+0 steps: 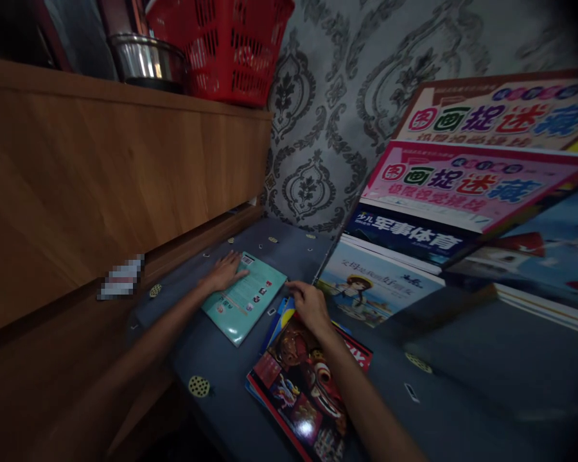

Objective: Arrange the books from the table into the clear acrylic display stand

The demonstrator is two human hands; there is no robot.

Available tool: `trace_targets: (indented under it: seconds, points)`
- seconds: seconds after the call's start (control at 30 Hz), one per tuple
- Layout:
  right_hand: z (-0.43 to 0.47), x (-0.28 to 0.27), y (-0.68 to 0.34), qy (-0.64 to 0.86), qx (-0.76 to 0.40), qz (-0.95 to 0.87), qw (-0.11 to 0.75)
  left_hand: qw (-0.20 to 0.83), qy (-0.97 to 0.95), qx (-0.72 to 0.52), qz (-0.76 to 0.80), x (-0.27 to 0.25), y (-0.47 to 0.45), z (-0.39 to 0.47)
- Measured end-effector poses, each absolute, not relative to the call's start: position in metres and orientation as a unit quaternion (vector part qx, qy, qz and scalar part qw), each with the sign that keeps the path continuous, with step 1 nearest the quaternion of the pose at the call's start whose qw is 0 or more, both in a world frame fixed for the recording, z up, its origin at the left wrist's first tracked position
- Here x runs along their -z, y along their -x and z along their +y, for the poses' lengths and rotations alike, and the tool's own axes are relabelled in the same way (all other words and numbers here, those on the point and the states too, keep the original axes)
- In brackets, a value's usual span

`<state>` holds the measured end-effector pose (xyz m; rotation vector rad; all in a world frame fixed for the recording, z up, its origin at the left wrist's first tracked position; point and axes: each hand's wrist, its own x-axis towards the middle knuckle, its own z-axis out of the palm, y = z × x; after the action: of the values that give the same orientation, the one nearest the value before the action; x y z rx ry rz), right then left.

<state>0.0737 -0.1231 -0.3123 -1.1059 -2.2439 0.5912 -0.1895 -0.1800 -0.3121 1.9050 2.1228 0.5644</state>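
Note:
A teal-covered book lies flat on the dark grey patterned cloth, its back cover with a barcode facing up. My left hand rests palm down on its far left part, fingers stretched out. At the book's right corner, the curled fingers of my right hand are closed on the edge; the exact fingertip contact is small and dim. Under my right forearm is a pile of books, topped by a dark red and black one with a mask picture. Blue and yellow covers stick out beneath it.
Several picture books stand in tiers on the right, including a pink one and a pale blue one. A wooden cabinet borders the left side. On it sit a red plastic basket and a metal pot. Patterned wallpaper is behind.

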Motion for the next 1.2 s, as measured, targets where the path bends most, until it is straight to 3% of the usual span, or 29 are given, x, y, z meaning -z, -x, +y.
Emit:
trace_targets:
  seconds: [0.23,0.47,0.63,0.97,1.2]
  points:
    - [-0.115,0.320,-0.074,0.399,-0.298,-0.809,0.312,0.091,-0.731,-0.160,0.657,0.306,0.151,-0.162]
    - [-0.115,0.318,-0.074,0.420,-0.329,-0.787,0.309,0.073,-0.827,-0.119,0.544,0.307,0.129,-0.189]
    - [-0.114,0.314,-0.075,0.417,-0.337,-0.791,0.296,0.053,-0.830,-0.095,0.547,0.304,0.124,-0.211]
    - [-0.165,0.295,-0.135,0.396,-0.120,-0.892,0.181,0.036,-0.766,-0.102,0.634,0.306,0.124,-0.230]
    - [-0.194,0.312,-0.162,0.446,-0.031,-0.867,0.220,0.034,-0.749,-0.100,0.654,0.306,0.125,-0.233]
